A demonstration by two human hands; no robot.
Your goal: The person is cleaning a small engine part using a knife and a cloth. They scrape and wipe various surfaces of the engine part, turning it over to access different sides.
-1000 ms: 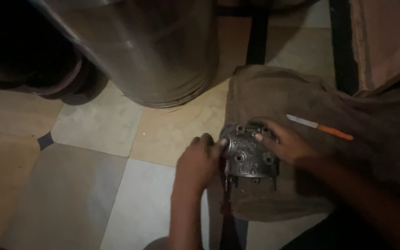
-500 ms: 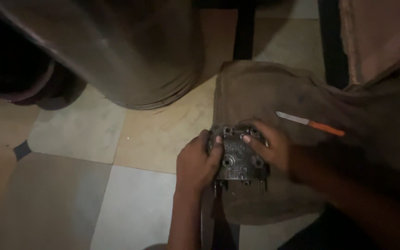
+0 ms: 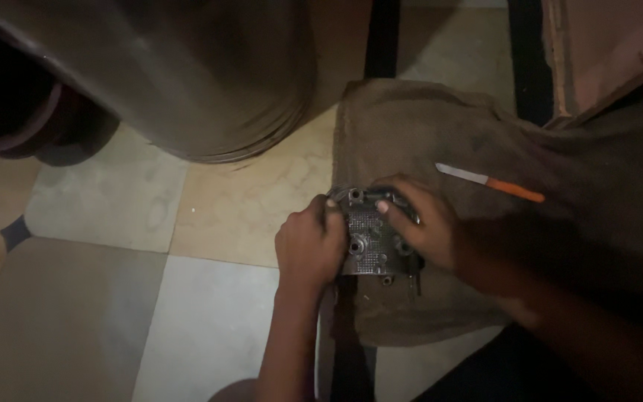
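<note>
Grey metal engine part (image 3: 370,237) is steadied on the brown cloth (image 3: 426,141), clamped between left hand (image 3: 308,246) and right hand (image 3: 420,227); an orange-handled blade (image 3: 489,182) lies apart

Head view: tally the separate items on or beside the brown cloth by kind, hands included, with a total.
Hands: 2, left hand and right hand
Metal engine part: 1
Orange-handled knife: 1
Brown cloth: 1
Large metal drum: 1
Total: 6
</note>
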